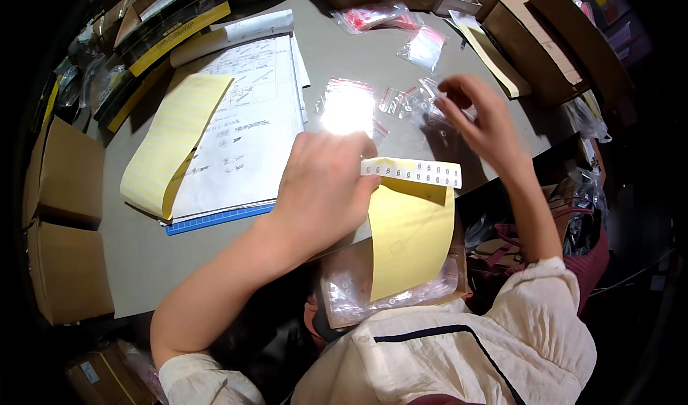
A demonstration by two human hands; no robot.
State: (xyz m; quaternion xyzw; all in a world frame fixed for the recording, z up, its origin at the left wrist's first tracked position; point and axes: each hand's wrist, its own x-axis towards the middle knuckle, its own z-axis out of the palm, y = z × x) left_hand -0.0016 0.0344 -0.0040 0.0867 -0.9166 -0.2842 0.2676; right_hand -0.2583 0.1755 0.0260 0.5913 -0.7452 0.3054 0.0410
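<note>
My left hand (pixel 326 186) is closed on a strip of white stickers (pixel 412 171) backed by a long yellow sheet (pixel 410 237) that hangs down over my lap. My right hand (pixel 481 122) hovers over the grey table (pixel 143 262), fingers curled around a small clear zip bag (pixel 430 93). More small clear bags with red zip edges (pixel 347 104) lie just beyond both hands. Below the yellow sheet sits a clear bag of small parts (pixel 351 294) in a box on my lap.
A paper form on a blue board (pixel 244 133) lies left of my hands, with a curled yellow backing sheet (pixel 172 140) over it. Cardboard boxes (pixel 64 219) line the left edge and more boxes (pixel 552 40) stand at the back right. Another yellow strip (pixel 491 58) lies at the back.
</note>
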